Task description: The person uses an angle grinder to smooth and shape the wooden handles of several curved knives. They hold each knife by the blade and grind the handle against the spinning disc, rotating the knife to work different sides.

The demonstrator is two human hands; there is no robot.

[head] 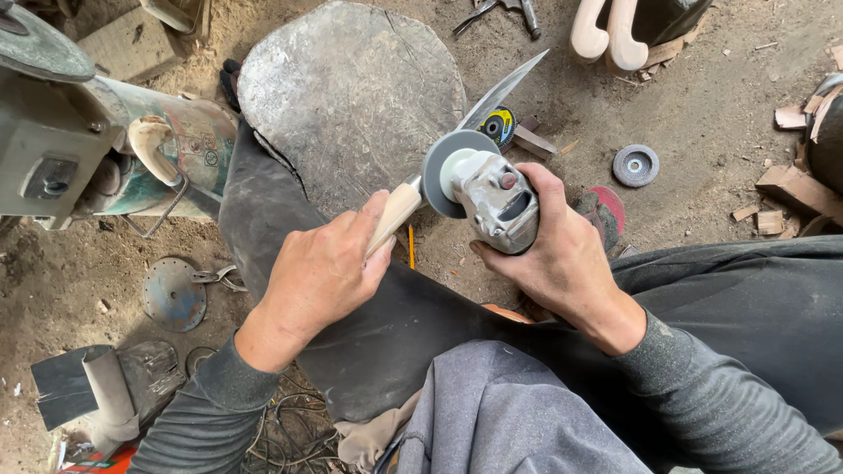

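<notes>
Big flat grey stone slab (351, 96) on dirt floor, far centre. Long steel knife with pale wooden handle (457, 149) lies over slab's near right edge, long axis near-left to far-right, tip pointing far right. Left hand (320, 272) closed round handle, most of handle hidden in fist. Right hand (553, 250) wrapped round silver angle grinder with grey disc (483, 189); disc against blade, covering blade's middle. Contact point hard to make out. Small grey flap disc (636, 165) loose on ground, right.
</notes>
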